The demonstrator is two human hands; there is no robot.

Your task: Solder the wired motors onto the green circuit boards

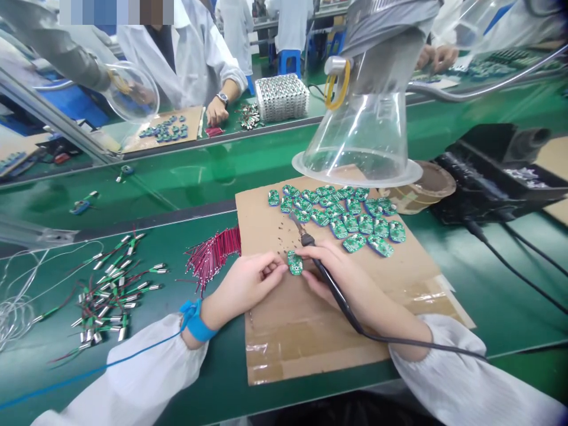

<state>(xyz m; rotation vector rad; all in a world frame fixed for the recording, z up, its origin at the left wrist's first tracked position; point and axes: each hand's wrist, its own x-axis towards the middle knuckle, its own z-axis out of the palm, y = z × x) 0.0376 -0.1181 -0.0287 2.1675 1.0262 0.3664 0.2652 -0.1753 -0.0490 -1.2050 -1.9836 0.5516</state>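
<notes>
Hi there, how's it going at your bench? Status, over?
Left hand pinching a green circuit board. Right hand gripping a soldering iron beside it. Clear fume hood ahead, not blocking.

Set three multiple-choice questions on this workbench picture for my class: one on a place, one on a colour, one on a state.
1. Where do the green circuit boards lie?
A) On a cardboard sheet
B) In a plastic tray
C) On a stool

2. What colour is the strap on the left wrist?
A) Red
B) Blue
C) White

3. What state is the soldering iron in?
A) Held in the right hand
B) Lying on the cardboard
C) Standing in a holder

1: A, the boards are spread over the cardboard.
2: B, the strap shows blue.
3: A, the right hand grips its handle.
</notes>
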